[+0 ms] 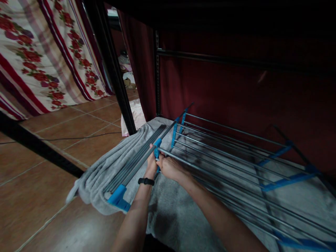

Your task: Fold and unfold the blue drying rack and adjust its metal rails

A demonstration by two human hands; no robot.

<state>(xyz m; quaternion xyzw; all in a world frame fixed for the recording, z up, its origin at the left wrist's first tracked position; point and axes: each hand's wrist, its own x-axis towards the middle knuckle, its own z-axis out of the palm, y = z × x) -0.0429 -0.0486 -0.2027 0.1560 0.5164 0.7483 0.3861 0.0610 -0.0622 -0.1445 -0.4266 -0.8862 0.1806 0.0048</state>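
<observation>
A partly assembled drying rack of grey metal rods (225,176) with blue plastic pieces lies on a grey blanket (181,210). My left hand (151,163), a black band on its wrist, is closed around a blue bracket (157,143) on the side pole (141,161). Close beside it, my right hand (169,166) is closed at the bracket's lower part, where a rod end meets it; its fingertips are partly hidden. A bundle of loose grey tubes (135,157) lies left of the pole. At the pole's near end sits a blue corner piece (119,197).
Black metal shelf posts (112,66) frame the space, with a dark shelf overhead. A maroon curtain (210,91) hangs behind. At left are tiled floor (78,129), a thin black cable (78,138) and a floral curtain (47,52). A striped cloth (134,115) lies beyond the blanket.
</observation>
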